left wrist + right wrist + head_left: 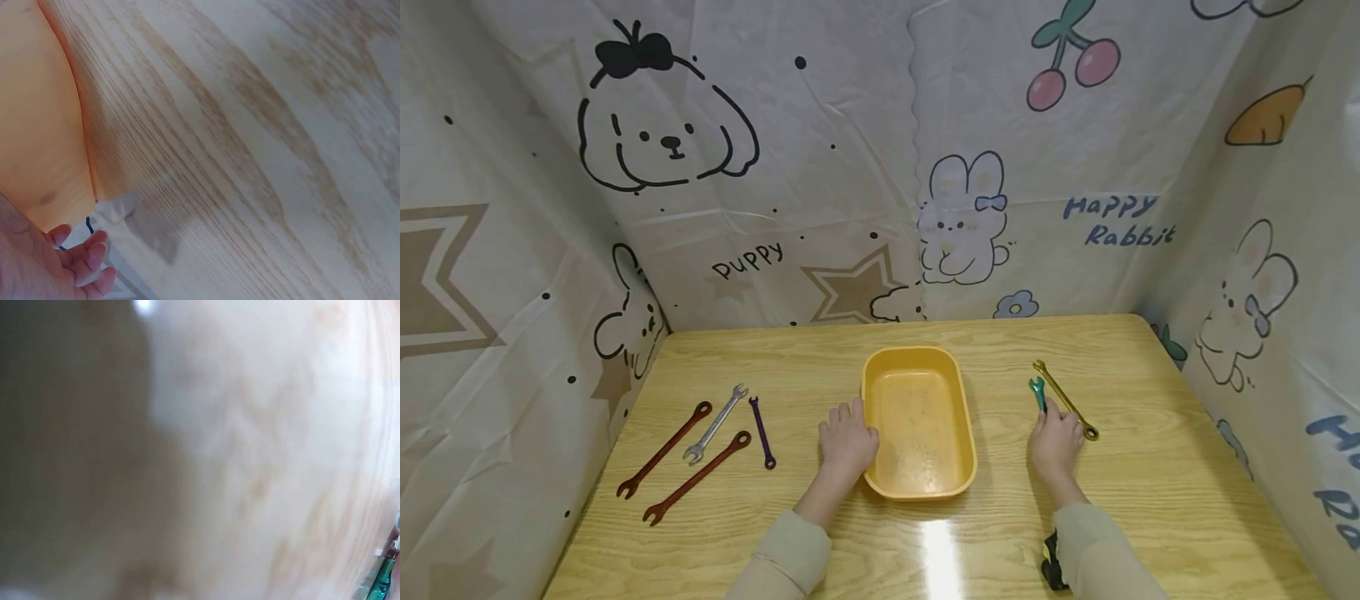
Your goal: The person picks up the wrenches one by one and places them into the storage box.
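My left hand (847,439) rests against the left side of a yellow plastic tray (967,417), its fingers loosely bent beside the wall. In the left wrist view the bent fingers (87,262) show close to the tray's orange-looking wall (44,112). To the right of the tray, my right hand (1057,443) pinches a small green wrench (1037,388); the open-ended head points away from me and the hand covers the rest. A strip of this green wrench (381,579) shows at the corner of the right wrist view. Just beyond the right fingers lies a gold wrench (1063,398).
On the left of the wooden table (820,550) lie two red-brown wrenches, one farther left (662,452) and one nearer (698,477), a silver wrench (715,425) and a small purple wrench (762,433). Printed cloth (850,167) encloses the back and sides.
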Motion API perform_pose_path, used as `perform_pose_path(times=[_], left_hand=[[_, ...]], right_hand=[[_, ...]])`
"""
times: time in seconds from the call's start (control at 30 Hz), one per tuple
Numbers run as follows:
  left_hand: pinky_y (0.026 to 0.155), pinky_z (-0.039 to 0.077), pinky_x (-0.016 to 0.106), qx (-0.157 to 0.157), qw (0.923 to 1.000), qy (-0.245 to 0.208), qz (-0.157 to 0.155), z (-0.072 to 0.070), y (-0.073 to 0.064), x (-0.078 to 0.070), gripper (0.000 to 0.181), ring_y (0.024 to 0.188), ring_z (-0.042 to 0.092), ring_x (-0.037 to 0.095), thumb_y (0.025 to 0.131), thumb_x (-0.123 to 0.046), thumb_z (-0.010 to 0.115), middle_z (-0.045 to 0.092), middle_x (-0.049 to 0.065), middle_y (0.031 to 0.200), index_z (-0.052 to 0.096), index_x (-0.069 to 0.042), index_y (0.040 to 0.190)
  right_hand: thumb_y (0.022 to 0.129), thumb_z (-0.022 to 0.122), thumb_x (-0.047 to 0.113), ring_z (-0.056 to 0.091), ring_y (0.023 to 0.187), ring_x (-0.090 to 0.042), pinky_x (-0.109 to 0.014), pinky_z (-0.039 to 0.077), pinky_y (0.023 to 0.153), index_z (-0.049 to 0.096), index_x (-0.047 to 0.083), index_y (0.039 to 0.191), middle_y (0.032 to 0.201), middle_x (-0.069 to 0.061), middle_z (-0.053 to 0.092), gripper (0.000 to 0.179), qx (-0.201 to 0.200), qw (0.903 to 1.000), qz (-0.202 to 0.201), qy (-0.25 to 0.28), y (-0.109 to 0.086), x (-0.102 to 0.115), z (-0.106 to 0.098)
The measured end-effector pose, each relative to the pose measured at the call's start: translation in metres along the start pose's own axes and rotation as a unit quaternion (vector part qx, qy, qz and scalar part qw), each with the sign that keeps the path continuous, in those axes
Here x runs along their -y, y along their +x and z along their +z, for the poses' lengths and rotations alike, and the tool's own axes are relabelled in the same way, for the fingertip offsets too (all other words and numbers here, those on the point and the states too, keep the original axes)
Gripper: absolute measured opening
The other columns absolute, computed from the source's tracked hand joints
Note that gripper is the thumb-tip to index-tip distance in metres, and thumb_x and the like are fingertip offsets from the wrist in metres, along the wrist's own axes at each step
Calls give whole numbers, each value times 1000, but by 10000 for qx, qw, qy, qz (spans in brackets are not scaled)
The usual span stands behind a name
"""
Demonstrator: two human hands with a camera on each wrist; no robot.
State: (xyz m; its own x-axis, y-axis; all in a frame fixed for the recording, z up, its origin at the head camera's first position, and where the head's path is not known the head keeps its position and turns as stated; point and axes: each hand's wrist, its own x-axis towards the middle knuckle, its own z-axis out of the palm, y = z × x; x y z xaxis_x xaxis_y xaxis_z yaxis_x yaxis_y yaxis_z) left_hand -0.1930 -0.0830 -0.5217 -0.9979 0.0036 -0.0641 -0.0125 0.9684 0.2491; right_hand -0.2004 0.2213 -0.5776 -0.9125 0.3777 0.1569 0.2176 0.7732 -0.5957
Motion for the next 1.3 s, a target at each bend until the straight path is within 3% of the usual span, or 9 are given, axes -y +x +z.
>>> perform_pose_path(times=[0.73,1.07,1.3], left_hand=[[76,37,44,14,10000,34,-20,2,1,1,32,94,43,29,87,-24,48,48,14,101,42,-7,113],[76,36,45,25,10000,-4,-8,1,1,1,33,94,42,29,87,-24,48,47,14,101,42,-7,115],[76,36,44,16,10000,7,-17,1,1,0,33,94,42,29,87,-24,47,47,14,101,41,-7,115]], right_hand=[[92,46,6,44,93,-47,-58,31,84,50,-5,121,100,-31,47,31,-552,9978,-278,243,-3,0,3],[89,52,2,47,86,-45,-54,36,75,54,-5,116,92,-30,49,28,-997,9915,-678,481,-4,4,5],[88,53,-1,48,83,-44,-53,37,73,56,-7,115,88,-29,50,28,-1053,9889,-894,555,-3,10,6]])
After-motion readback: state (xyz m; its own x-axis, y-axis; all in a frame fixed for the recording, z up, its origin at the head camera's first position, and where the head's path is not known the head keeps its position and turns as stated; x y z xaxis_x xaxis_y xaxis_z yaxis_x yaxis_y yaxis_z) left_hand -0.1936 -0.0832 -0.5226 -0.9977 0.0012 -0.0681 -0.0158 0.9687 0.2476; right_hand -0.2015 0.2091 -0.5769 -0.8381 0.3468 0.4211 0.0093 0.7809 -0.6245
